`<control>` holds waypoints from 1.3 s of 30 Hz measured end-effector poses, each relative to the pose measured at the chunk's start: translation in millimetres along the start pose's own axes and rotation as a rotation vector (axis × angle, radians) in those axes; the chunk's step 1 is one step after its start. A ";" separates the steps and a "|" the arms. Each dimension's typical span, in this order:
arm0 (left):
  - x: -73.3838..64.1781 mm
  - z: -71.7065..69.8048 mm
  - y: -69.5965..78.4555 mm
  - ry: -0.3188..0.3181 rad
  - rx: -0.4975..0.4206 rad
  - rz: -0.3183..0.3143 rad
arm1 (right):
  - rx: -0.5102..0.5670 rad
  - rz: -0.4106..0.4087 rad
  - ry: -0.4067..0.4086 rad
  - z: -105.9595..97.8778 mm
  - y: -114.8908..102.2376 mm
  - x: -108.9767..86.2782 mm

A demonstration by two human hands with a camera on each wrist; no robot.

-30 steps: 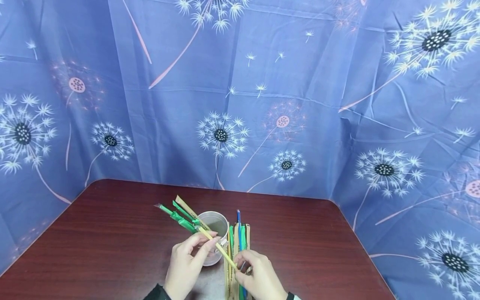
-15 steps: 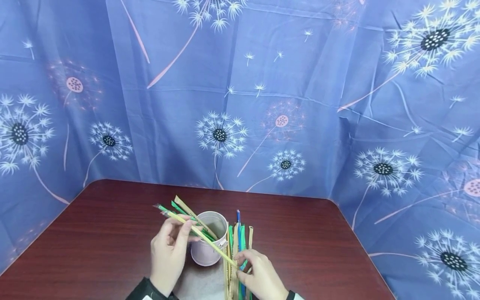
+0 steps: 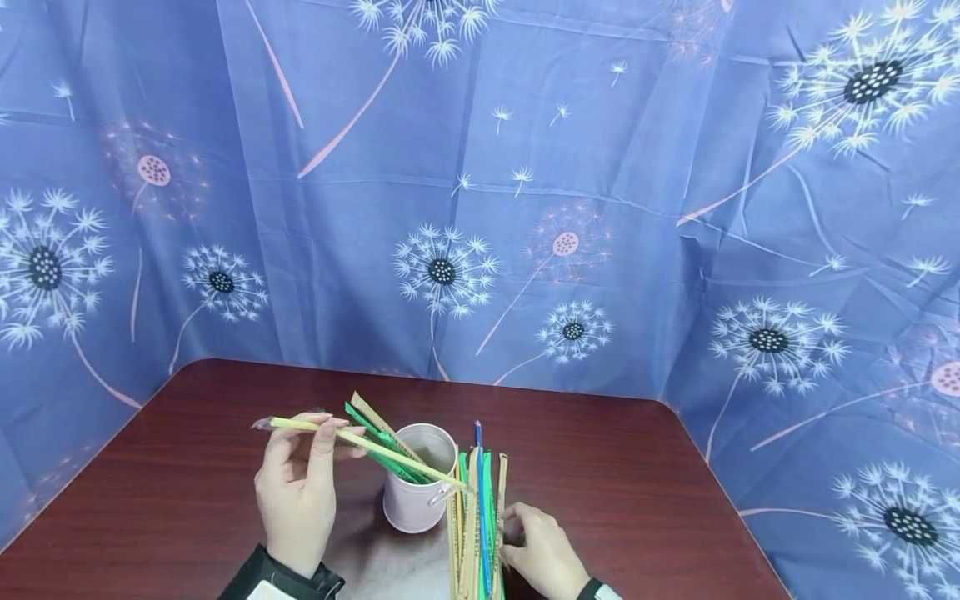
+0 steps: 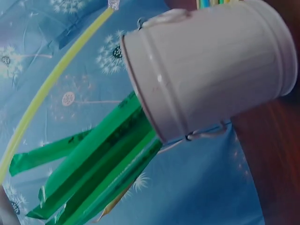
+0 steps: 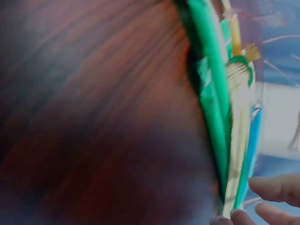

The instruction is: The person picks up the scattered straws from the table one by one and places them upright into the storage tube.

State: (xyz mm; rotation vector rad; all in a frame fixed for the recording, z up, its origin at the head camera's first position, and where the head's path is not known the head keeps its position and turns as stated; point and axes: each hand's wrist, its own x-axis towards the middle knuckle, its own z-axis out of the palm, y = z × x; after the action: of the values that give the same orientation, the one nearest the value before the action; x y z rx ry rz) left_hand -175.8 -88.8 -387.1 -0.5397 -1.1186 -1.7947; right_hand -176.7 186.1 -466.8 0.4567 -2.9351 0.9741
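Observation:
My left hand [image 3: 300, 500] pinches a yellow drinking straw [image 3: 405, 455] in a clear wrapper. The straw slants across in front of the white bucket [image 3: 415, 504], its lower end over a bundle of straws. Green-wrapped straws [image 4: 98, 154] and a paper-wrapped straw [image 3: 366, 408] lean out of the bucket to the left. My right hand [image 3: 546, 550] is at the right edge of the bundle of wrapped straws [image 3: 481, 525], beside a brown paper-wrapped straw [image 3: 502, 492]. In the right wrist view its fingers [image 5: 276, 187] are spread near the straws; whether they touch cannot be told.
The bundle, with green, blue, yellow and brown straws, lies right of the bucket on a dark red-brown table [image 3: 637, 483]. A greyish patch [image 3: 397, 567] shows in front of the bucket. A blue dandelion-print cloth [image 3: 337, 275] hangs behind the table.
My left hand has moved left, carrying the yellow straw away from the bucket's front. My right hand has let go of that straw's lower end and shifted right along the bundle.

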 end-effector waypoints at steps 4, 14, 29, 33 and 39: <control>4.7 -0.1 1.6 0.031 0.014 0.025 | 0.038 0.026 -0.046 -1.1 8.6 0.4; -0.9 -0.3 0.4 0.064 0.103 0.083 | 0.212 0.070 -0.055 3.4 19.4 -5.6; -37.9 -12.6 -18.2 -0.165 0.404 0.198 | 0.239 0.129 -0.125 6.3 12.6 -4.6; -44.9 -13.2 -23.9 -0.247 0.461 0.193 | 0.229 0.149 -0.133 5.5 13.9 -5.5; -50.6 -12.2 -31.2 -0.316 0.608 0.197 | 0.269 0.158 -0.117 6.1 14.7 -9.3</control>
State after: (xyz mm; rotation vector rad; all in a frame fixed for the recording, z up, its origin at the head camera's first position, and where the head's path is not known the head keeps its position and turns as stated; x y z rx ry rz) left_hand -177.6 -70.4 -444.9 -0.5442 -1.6788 -1.1372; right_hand -171.4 196.2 -481.3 0.2982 -2.9915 1.4190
